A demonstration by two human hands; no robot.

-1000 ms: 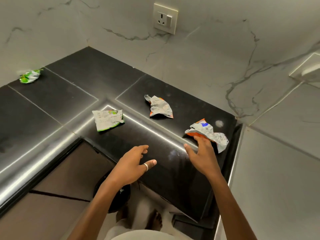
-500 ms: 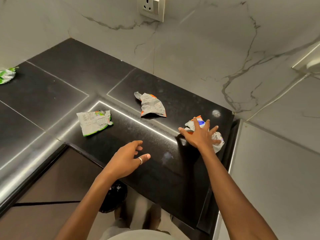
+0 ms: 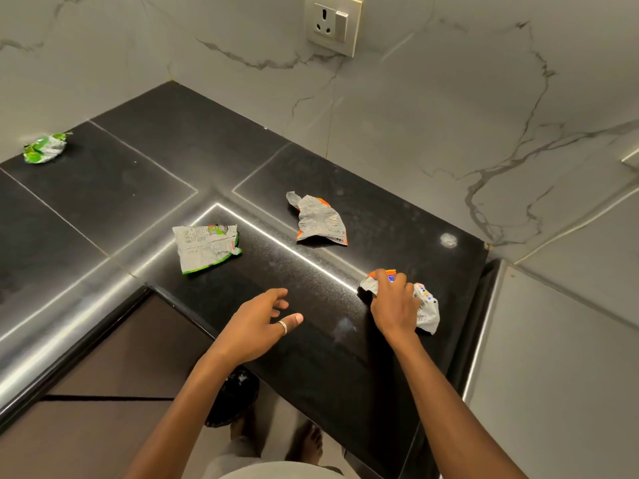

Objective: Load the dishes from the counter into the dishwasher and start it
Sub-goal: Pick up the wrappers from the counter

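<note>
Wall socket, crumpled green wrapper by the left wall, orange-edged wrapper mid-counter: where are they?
wall socket [image 3: 333, 25]: head view, centre of its plate.
green wrapper [image 3: 45, 148]: head view, middle of the crumple.
orange-edged wrapper [image 3: 320, 223]: head view, its silver face.

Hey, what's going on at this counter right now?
A person stands at a black counter. Their right hand grips a crumpled orange-and-white wrapper near the counter's right end. The left hand hovers open by the front edge, holding nothing. Three more lie untouched: a silver-and-orange wrapper, a silver-and-green wrapper and a green wrapper far left. No dishes or dishwasher are in view.
</note>
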